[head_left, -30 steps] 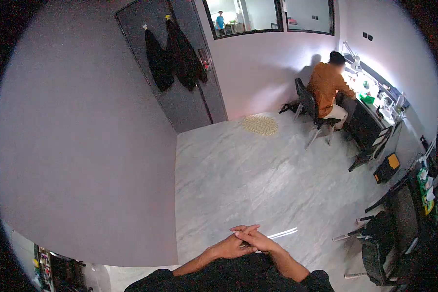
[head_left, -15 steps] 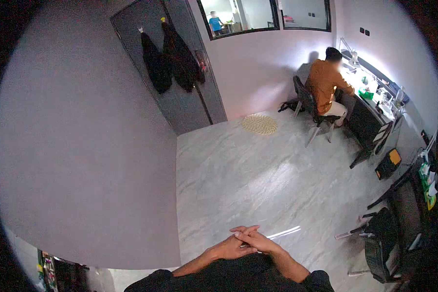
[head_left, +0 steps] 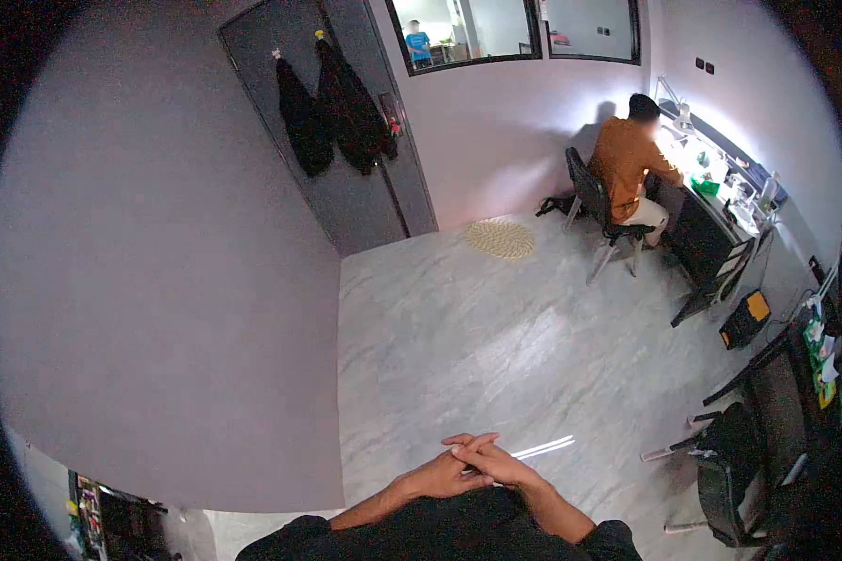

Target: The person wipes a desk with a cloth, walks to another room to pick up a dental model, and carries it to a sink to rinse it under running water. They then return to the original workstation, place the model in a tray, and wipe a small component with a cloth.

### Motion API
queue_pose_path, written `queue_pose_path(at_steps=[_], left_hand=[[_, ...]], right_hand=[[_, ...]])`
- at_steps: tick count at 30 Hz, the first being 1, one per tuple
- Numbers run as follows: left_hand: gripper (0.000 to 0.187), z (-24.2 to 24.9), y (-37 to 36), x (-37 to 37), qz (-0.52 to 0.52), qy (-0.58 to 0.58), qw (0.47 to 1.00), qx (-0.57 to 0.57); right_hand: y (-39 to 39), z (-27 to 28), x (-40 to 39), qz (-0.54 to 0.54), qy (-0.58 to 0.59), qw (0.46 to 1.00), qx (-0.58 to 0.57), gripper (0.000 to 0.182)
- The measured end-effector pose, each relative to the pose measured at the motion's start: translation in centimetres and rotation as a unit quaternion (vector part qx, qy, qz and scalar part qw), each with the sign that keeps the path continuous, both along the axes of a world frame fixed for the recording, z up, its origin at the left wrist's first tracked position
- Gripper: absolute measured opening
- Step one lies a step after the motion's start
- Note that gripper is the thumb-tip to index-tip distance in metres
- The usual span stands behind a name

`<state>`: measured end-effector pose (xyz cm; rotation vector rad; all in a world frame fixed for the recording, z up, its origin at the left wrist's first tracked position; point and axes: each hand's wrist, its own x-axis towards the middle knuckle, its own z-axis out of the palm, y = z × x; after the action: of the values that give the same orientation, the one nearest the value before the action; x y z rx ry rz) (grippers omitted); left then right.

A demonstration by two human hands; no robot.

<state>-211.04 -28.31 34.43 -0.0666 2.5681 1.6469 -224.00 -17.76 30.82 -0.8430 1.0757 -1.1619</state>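
Observation:
My left hand (head_left: 437, 477) and my right hand (head_left: 498, 464) are clasped together in front of my dark shirt (head_left: 440, 528). Their fingers interlace, some tips sticking out past the other hand. Each hand is closed loosely on the other, and I see no object in either. Part of each palm is hidden where the hands overlap. Beneath them spreads the grey marbled floor (head_left: 421, 346).
A person in a brown shirt (head_left: 620, 159) sits on a chair (head_left: 585, 187) at a lit, cluttered desk (head_left: 706, 238). Another chair (head_left: 720, 500) stands at lower right. A plain wall (head_left: 168, 280) fills the left. Dark garments (head_left: 346, 112) hang on a grey door (head_left: 253, 56); a round mat (head_left: 500, 239) lies nearby.
The view has shifted very slightly. My clasped hands keep the same pose, and the seated person stays at the desk.

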Motion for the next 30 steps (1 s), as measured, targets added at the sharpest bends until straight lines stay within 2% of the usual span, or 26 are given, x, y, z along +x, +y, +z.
queue_pose_path(at_steps=[14, 18, 21, 30], left_hand=[[0.082, -0.8, 0.9, 0.1, 0.015, 0.005, 1.0, 0.006], [0.08, 0.1, 0.9, -0.5, 0.0, -0.04, 0.999, 0.036], [0.081, -0.1, 0.9, -0.6, 0.0, -0.025, 0.999, 0.032], [0.083, -0.9, 0.7, 0.0, 0.003, -0.014, 1.0, 0.027]], right_hand=[[0.8, -0.3, 0.0, -0.011, -0.013, 1.0, 0.005, 0.051], [1.1, -0.2, -0.2, -0.023, -0.047, 0.999, 0.011, 0.051], [1.0, -0.7, -0.3, -0.012, -0.014, 1.0, -0.019, 0.06], [0.8, 0.3, -0.1, 0.0, -0.015, 1.0, 0.003, 0.059]])
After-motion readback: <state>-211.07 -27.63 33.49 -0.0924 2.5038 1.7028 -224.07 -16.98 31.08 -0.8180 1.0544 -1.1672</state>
